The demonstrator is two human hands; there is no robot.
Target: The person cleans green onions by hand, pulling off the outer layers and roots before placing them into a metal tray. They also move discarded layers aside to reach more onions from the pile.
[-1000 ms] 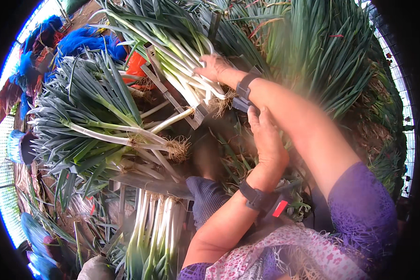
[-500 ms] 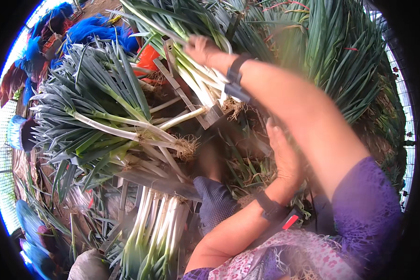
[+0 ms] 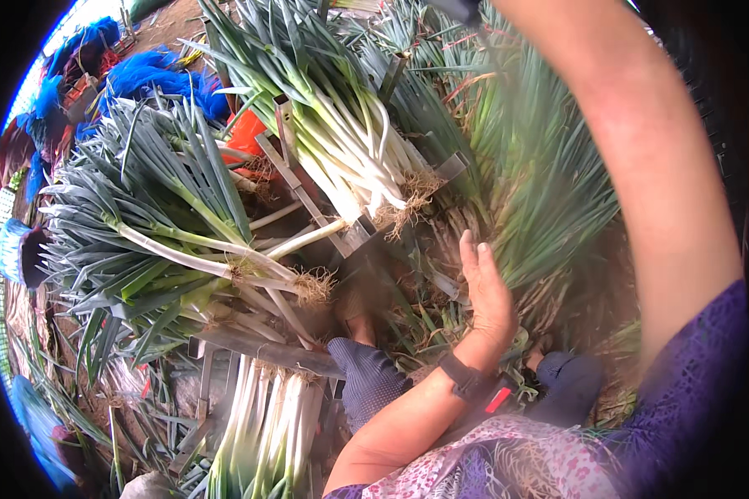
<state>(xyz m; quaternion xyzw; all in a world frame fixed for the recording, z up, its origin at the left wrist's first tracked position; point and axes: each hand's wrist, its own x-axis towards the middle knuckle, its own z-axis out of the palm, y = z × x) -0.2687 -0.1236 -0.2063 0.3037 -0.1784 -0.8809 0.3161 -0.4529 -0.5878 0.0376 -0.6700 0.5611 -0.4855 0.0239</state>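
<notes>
I had the left hand (image 3: pixel 488 293) unclenched, clear of the metal rack (image 3: pixel 359 236). The right hand's grip, beyond view, I couldn't tell.

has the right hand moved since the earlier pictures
Yes. Judged against the metal rack, it has gone upward from the green onions lying there, past the view's top edge; only the right forearm shows.

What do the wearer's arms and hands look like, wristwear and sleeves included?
Left hand: bare; dark wristband, red patch beside it. Right forearm: bare; purple, lacy-patterned sleeve above. Right hand out of frame.
</notes>
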